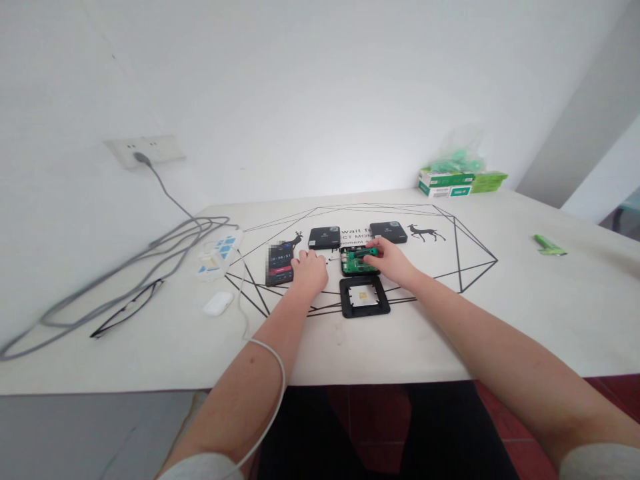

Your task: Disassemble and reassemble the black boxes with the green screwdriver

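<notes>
Near the middle of the frame, the right hand (395,259) pinches a green-handled screwdriver (363,253) between thumb and fingers, holding it over an opened device (359,264) whose green circuit board lies exposed inside a black shell. The screwdriver is short, with a bright green handle and a dark band; its tip is too small to make out. Just below the device lies a square black cover (365,297), its inner face up with a pale square pad in the centre. The left hand (310,270) rests palm down on the white surface (525,313) left of the device, fingers curled loosely with the grip closed on nothing that can be seen; what lies under the fingertips is hidden. Two more small black boxes (325,237) sit just above, each with a small logo too blurred to read. A phone (280,263) left of the hand shows a timer-like display, partly pixelated. Black line art and deer figures are printed on the surface, with writing cut off by the boxes; "wait" and "moment" can be read. At the upper right stands a green and white tissue pack (453,181), its label illegible. A white power strip (219,254), glasses (127,308) and an earbud case (219,303) lie at the left.
</notes>
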Demonstrator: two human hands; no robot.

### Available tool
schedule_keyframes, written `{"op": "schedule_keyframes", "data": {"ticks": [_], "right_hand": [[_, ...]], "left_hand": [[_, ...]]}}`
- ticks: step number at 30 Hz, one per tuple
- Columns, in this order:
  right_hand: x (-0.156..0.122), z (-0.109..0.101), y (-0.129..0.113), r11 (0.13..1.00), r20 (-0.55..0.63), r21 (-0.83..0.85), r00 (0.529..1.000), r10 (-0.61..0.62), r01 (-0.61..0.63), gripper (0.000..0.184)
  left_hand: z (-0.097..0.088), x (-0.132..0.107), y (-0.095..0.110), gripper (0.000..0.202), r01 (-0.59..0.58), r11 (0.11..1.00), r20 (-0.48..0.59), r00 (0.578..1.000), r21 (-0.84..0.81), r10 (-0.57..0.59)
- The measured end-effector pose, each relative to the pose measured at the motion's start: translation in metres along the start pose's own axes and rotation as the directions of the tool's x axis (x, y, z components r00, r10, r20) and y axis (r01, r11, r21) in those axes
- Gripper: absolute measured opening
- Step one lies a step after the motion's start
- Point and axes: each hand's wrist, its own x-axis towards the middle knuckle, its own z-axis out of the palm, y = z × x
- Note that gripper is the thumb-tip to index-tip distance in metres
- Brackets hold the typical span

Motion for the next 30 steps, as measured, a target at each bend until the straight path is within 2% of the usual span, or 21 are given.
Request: {"op": "schedule_keyframes", "data": {"ticks": [16, 21, 26, 30], "right_hand": [[-0.004, -0.003, -0.011, 1.0, -0.027, 0.021, 1.0, 0.008, -0.007, 0.031], [-0.004, -0.003, -0.014, 0.987, -0.053, 0.155, 0.998, 0.044, -0.035, 0.029], [-0.004, -0.003, -0.021, 0.924, -0.066, 0.376, 0.993, 0.098, -0.067, 0.027], [-0.003, -0.005, -0.025, 0.904, -0.107, 0.425, 0.988, 0.11, -0.054, 0.031]], "left_hand": [[0.002, 0.0, -0.001, 0.039, -0.018, 0.999, -0.022, 1.0, -0.03, 0.017], [0.0, -0.002, 0.003, 0.035, -0.026, 0.996, -0.061, 0.998, -0.08, 0.021], [-0.001, -0.001, 0.009, 0.038, -0.07, 0.971, -0.074, 0.996, -0.227, 0.055], [0.002, 0.003, 0.011, 0.032, -0.076, 0.95, -0.088, 0.995, -0.304, 0.052]]}}
